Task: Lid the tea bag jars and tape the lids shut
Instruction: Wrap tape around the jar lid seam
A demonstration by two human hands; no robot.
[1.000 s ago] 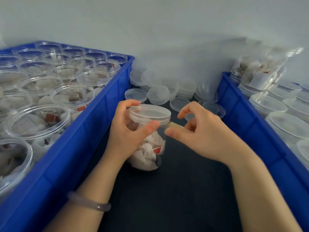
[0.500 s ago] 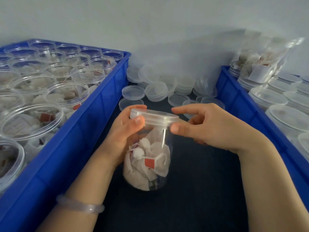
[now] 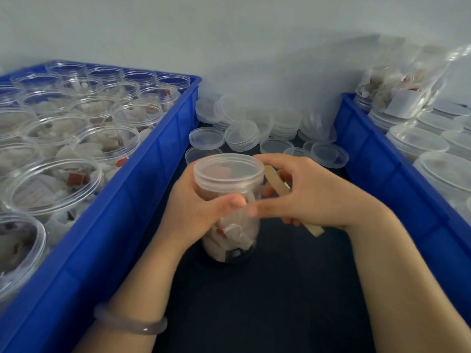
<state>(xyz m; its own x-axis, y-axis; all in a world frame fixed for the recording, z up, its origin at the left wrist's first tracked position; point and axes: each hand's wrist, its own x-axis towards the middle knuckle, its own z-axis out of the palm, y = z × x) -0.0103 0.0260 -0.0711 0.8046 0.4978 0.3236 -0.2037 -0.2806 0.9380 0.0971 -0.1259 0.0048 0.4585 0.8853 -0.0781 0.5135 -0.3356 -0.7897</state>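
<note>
Now the tea bag jar (image 3: 229, 240) stands upright on the dark table (image 3: 280, 301), in the lane between the blue crate of open jars (image 3: 142, 194) and the blue crate of lidded ones (image 3: 372, 161). Its long axis is vertical, with the clear lid (image 3: 228, 171) seated on top. The left hand (image 3: 193, 210) wraps the jar's upper wall from the left, thumb across the front just under the lid. The right hand (image 3: 313, 200) sits just right of the jar, fingers curled round a flat tan strip (image 3: 276, 183) that slants down and away from the lid. Its thumb tip touches the wall beside the left thumb. Whether clear tape lies under that thumb cannot be told. Half a second ago the right thumb was up at the lid rim. It has since dropped below the lid, and the strip, hidden then, shows plainly. Loose lids (image 3: 242, 133) crowd the table's far edge.
</note>
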